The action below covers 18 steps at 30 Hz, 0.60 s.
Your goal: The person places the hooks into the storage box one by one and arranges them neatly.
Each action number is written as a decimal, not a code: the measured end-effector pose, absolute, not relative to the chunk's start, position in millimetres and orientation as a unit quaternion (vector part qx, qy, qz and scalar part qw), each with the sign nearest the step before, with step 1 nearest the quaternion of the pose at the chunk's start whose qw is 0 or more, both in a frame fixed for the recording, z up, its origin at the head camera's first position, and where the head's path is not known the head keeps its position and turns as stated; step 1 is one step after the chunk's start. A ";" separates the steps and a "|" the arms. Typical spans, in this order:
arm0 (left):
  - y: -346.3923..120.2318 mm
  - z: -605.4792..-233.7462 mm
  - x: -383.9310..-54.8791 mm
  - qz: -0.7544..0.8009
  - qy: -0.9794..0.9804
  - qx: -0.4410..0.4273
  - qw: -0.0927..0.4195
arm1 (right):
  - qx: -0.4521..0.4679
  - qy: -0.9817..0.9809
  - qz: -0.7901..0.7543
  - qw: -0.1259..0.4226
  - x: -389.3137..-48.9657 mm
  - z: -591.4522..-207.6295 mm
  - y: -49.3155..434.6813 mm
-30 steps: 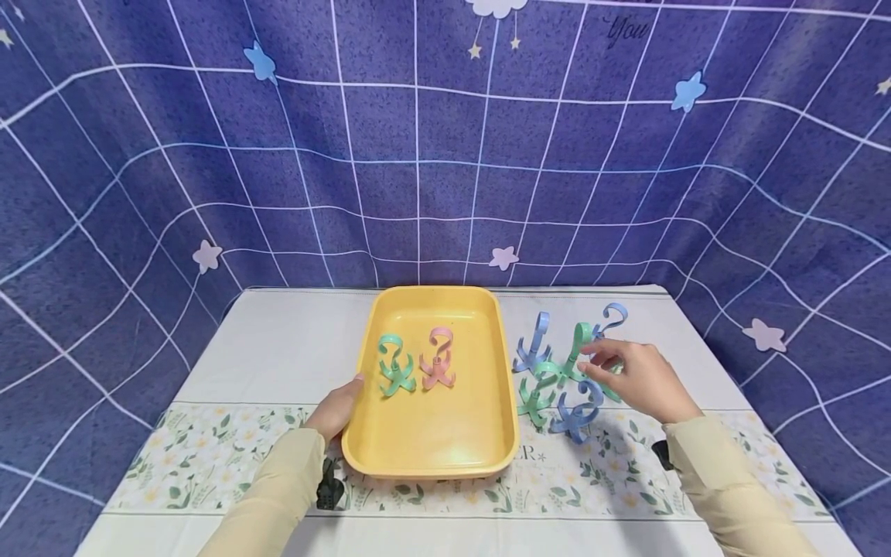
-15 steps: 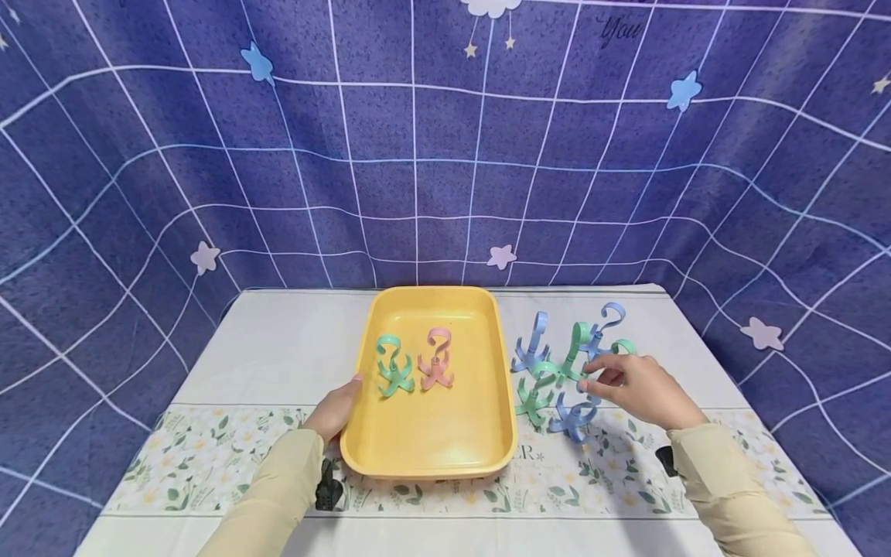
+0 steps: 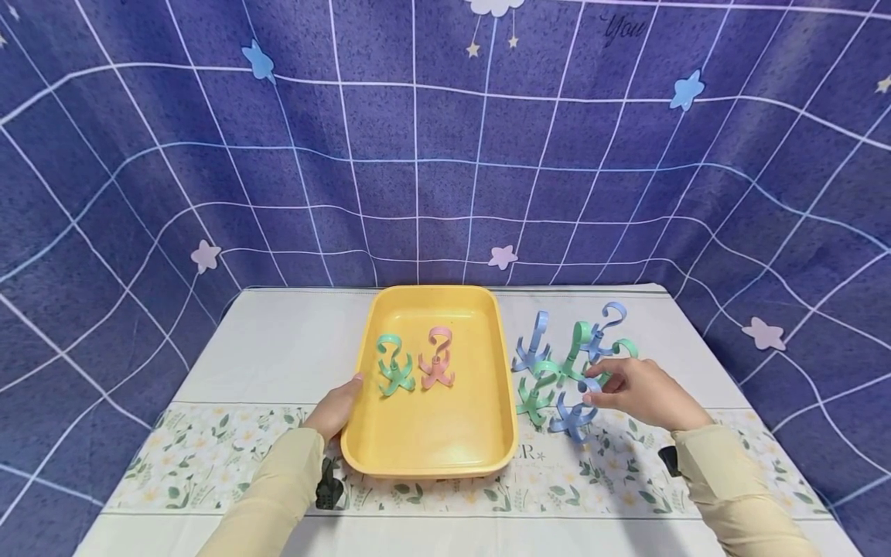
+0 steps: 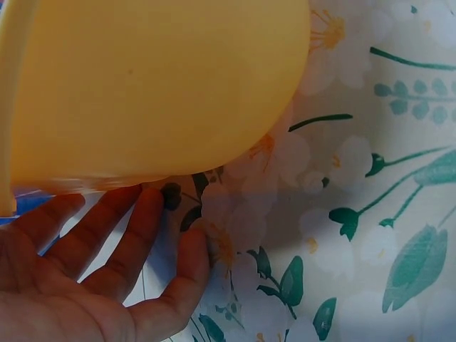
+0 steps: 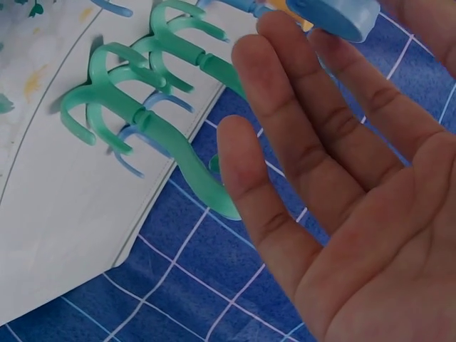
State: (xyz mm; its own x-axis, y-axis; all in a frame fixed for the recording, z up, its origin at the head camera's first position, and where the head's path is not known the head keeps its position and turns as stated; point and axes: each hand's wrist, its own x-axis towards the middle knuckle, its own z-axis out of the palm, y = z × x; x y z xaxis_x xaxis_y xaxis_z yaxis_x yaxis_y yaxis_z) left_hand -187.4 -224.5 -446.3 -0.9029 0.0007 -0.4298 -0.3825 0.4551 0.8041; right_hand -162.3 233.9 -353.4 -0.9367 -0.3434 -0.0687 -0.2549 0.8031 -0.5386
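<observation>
Both forearms [image 3: 267,483], in long cream sleeves, reach forward on either side of a yellow tray [image 3: 445,441]. The left hand [image 3: 334,408] holds the tray's left rim, fingertips [image 4: 149,199] against its outer wall. Right of the tray, the right hand [image 3: 643,393] pinches with thumb [image 3: 604,400] and index finger [image 5: 349,71], its remaining fingers [image 5: 267,82] loosely bent.

Dark script "You" [image 3: 624,28] on blue curtain [image 3: 445,186], letters "ER" [image 3: 524,452] on floral tablecloth [image 3: 209,449], smaller print [image 3: 532,466] beneath unreadable

On my head feed I see a blue-purple grid curtain [image 3: 445,186], printed with stars [image 3: 503,257], behind a white tablecloth [image 3: 299,333] with a floral band [image 3: 202,456].
</observation>
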 end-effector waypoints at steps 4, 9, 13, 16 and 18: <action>-224.5 -446.3 -187.5 0.515 0.828 -0.118 0.187 | -0.152 0.949 -0.264 0.082 -162.6 -352.4 233.8; -224.1 -445.8 -186.9 0.512 0.830 -0.119 0.188 | -0.147 0.954 -0.251 0.071 -163.4 -351.6 234.2; -223.8 -444.3 -185.9 0.512 0.830 -0.116 0.189 | -0.145 0.957 -0.243 0.065 -163.7 -350.7 234.7; -223.2 -442.6 -185.0 0.511 0.831 -0.114 0.190 | -0.140 0.959 -0.239 0.060 -163.4 -350.6 235.0; -223.2 -441.6 -184.5 0.510 0.831 -0.112 0.191 | -0.135 0.961 -0.234 0.053 -163.3 -351.1 235.1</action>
